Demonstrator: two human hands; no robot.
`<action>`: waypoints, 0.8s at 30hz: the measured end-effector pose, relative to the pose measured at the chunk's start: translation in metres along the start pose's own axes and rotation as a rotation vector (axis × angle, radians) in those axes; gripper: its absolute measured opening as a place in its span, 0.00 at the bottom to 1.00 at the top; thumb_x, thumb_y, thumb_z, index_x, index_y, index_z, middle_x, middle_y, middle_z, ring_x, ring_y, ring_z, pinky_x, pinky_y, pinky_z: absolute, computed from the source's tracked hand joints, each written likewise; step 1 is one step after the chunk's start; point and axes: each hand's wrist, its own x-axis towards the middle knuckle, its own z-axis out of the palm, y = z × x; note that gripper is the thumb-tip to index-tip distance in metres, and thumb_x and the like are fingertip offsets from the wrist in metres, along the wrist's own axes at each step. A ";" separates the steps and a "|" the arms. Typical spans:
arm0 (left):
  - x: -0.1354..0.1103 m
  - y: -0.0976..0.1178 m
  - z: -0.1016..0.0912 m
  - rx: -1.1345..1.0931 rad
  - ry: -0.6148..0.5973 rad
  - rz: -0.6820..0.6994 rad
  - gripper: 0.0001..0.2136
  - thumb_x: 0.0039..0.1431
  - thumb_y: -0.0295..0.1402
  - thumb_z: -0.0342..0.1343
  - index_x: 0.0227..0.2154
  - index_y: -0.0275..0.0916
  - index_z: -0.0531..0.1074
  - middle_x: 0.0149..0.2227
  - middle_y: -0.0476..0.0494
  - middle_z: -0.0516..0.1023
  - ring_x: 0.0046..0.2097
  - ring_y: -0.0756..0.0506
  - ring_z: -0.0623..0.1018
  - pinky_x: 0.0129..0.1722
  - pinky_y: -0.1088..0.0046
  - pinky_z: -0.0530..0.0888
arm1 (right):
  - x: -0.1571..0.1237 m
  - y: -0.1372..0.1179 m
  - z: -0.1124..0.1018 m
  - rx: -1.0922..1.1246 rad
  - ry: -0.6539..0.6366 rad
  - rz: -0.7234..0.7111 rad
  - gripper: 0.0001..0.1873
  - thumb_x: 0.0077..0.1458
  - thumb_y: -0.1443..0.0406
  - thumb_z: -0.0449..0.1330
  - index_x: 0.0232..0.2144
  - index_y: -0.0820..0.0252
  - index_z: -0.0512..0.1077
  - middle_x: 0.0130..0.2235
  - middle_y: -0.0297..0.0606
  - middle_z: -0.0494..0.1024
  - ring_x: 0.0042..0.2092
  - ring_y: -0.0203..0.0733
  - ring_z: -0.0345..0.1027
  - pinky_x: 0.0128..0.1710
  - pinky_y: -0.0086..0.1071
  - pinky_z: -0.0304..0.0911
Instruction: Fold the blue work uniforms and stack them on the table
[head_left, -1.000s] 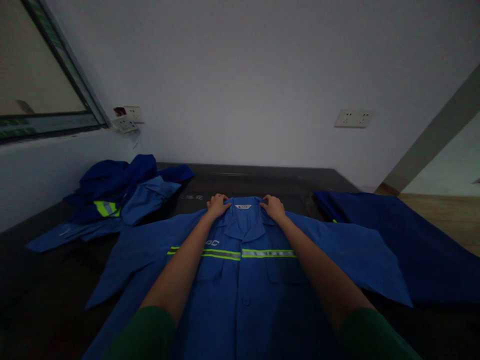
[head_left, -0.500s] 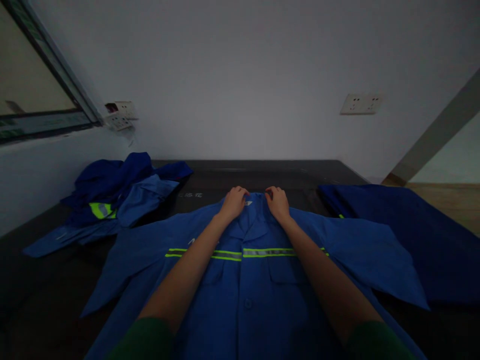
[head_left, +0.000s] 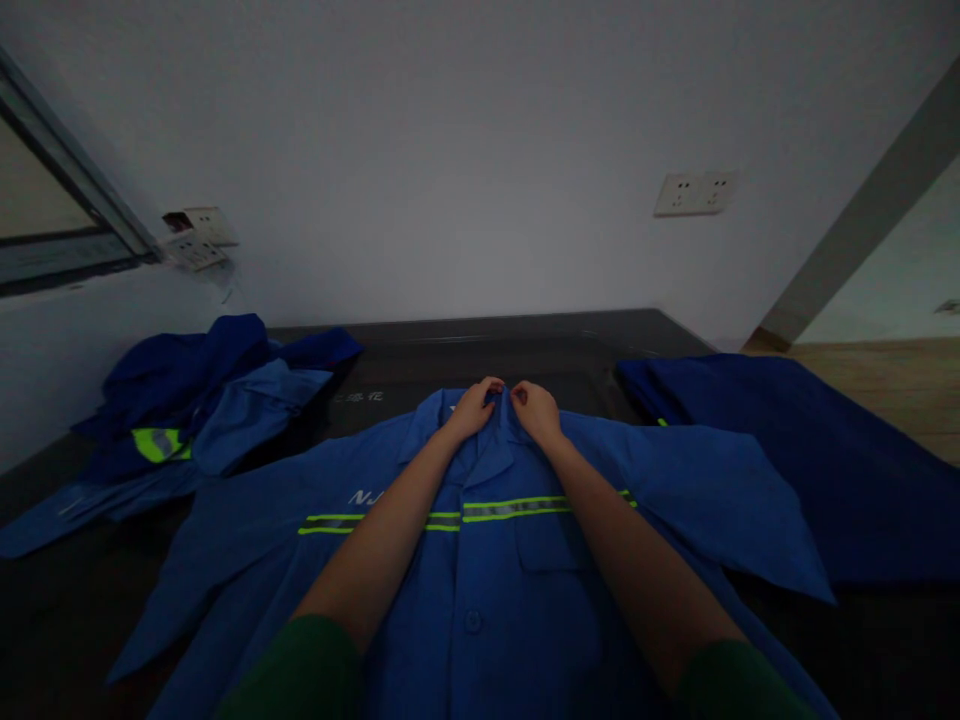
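Observation:
A blue work shirt (head_left: pixel 480 590) with a yellow-and-grey reflective band across the chest lies face up on a dark table (head_left: pixel 480 345), buttoned down the front, sleeves spread to both sides. My left hand (head_left: pixel 472 408) and my right hand (head_left: pixel 534 408) sit side by side at the shirt's collar (head_left: pixel 495 452), almost touching each other. Both have their fingers curled and pinched on the collar fabric. My forearms stretch over the shirt's chest.
A crumpled heap of blue garments (head_left: pixel 187 400) with a yellow patch lies at the back left. A darker blue garment (head_left: pixel 810 450) is spread at the right. Wall sockets (head_left: pixel 694 193) sit on the grey wall behind; a window (head_left: pixel 52 220) is at the left.
My hands have slid inward along the collar from its two outer ends until they meet at the middle. The view has shifted slightly to the right.

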 end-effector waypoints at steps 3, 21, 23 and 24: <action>0.001 -0.006 0.003 -0.067 -0.007 0.017 0.23 0.48 0.14 0.48 0.47 0.37 0.65 0.48 0.41 0.75 0.51 0.46 0.74 0.56 0.64 0.68 | 0.001 0.001 -0.001 0.057 0.017 0.031 0.11 0.59 0.65 0.53 0.39 0.58 0.75 0.37 0.40 0.78 0.39 0.40 0.70 0.38 0.29 0.59; 0.002 -0.002 0.005 0.199 0.061 -0.060 0.10 0.53 0.20 0.51 0.36 0.36 0.71 0.42 0.40 0.71 0.49 0.42 0.71 0.53 0.61 0.69 | -0.004 -0.018 -0.015 -0.280 -0.131 -0.316 0.21 0.62 0.70 0.46 0.50 0.53 0.72 0.50 0.46 0.68 0.51 0.49 0.59 0.45 0.36 0.60; 0.002 0.000 0.005 0.203 0.036 -0.054 0.12 0.51 0.18 0.50 0.37 0.36 0.71 0.43 0.39 0.71 0.49 0.42 0.71 0.53 0.60 0.68 | -0.005 -0.018 -0.015 -0.292 -0.125 -0.325 0.20 0.62 0.70 0.46 0.49 0.53 0.72 0.50 0.46 0.68 0.51 0.48 0.59 0.45 0.36 0.60; 0.001 0.001 0.004 0.204 0.025 -0.052 0.13 0.50 0.17 0.50 0.37 0.36 0.71 0.44 0.39 0.71 0.50 0.42 0.70 0.54 0.61 0.68 | -0.005 -0.018 -0.015 -0.288 -0.122 -0.328 0.20 0.62 0.70 0.45 0.48 0.53 0.73 0.50 0.46 0.68 0.51 0.48 0.59 0.45 0.35 0.59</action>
